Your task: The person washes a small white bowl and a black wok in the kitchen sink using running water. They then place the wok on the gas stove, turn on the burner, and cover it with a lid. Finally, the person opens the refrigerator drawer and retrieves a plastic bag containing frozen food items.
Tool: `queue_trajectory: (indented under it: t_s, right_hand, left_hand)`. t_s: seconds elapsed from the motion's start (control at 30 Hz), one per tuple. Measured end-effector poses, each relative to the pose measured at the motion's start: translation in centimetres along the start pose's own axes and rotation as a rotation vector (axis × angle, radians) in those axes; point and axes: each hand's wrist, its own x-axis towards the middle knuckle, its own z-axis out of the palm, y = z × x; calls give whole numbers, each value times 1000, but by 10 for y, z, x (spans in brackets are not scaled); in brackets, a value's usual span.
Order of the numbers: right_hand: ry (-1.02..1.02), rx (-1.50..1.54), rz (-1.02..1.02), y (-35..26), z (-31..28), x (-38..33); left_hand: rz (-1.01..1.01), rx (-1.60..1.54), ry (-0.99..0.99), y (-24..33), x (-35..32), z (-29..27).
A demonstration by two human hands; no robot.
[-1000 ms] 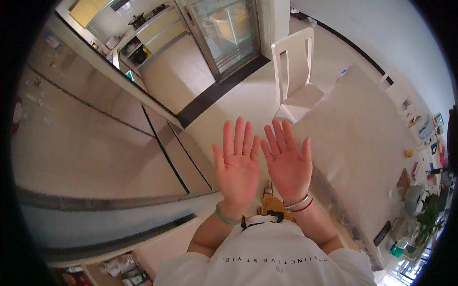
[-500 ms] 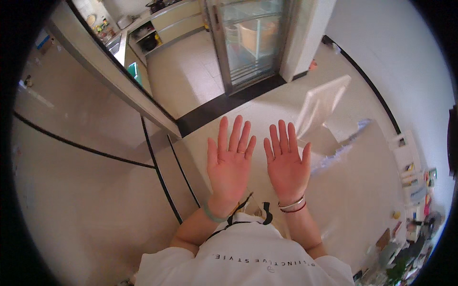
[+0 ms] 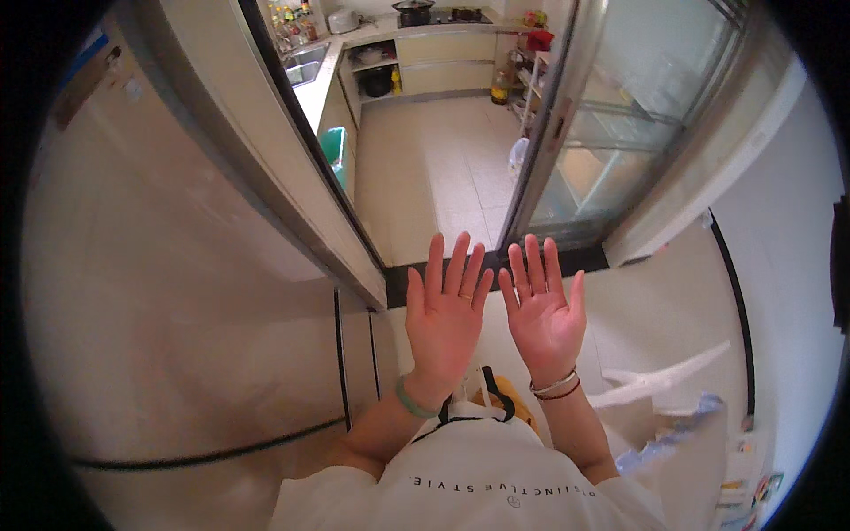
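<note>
Both palms are turned up in front of my white shirt [image 3: 478,469], side by side and a little apart. My left hand [image 3: 447,332] has its fingers stretched out and holds nothing; a thin ring sits on one finger and a green bangle [image 3: 414,398] circles the wrist. My right hand [image 3: 547,327] is likewise open and bare, with a pale bracelet and a red cord [image 3: 560,390] around its wrist. Beyond the fingertips lies the dark door sill [image 3: 407,281] of a kitchen doorway.
A sliding glass door [image 3: 611,150] stands at the doorway's right, a door frame [image 3: 301,177] at its left. Inside are a teal bin [image 3: 334,152], a sink [image 3: 305,66], a stove [image 3: 443,16] and a shelf rack [image 3: 531,93]. A white chair [image 3: 664,376] is at my right.
My view has turned and come closer to the kitchen doorway, showing more of the kitchen. The white chair has shifted lower right in view. Both hands stay open, palms up.
</note>
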Motion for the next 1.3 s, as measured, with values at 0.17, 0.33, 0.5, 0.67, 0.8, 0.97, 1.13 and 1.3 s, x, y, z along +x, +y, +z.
queue_trajectory:
  t_s: [0.17, 0.33, 0.5, 0.67, 0.8, 0.97, 1.13, 1.3]
  right_hand:
    - [-18, -7, 97, -4, -15, 109]
    - [-34, 38, 291, -8, 3, 229]
    - [-58, 12, 400, 9, 12, 336]
    - [-20, 28, 537, 34, 6, 428]
    - [-26, 0, 539, 62, 0, 512]
    - [-33, -3, 533, 98, 8, 627]
    - [-13, -16, 519, 141, 21, 737]
    - [24, -22, 550, 184, 15, 835]
  left_hand:
    - [63, -30, 21, 4, 91, -24]
    - [234, -66, 65, 18, 192, -19]
    - [406, -66, 118, 48, 269, -25]
    - [523, -112, 178, 77, 347, -46]
    - [527, -157, 150, 110, 424, -71]
    - [508, -147, 142, 168, 534, -91]
    - [507, -72, 142, 236, 639, -105]
    - [457, -118, 195, 286, 721, -134]
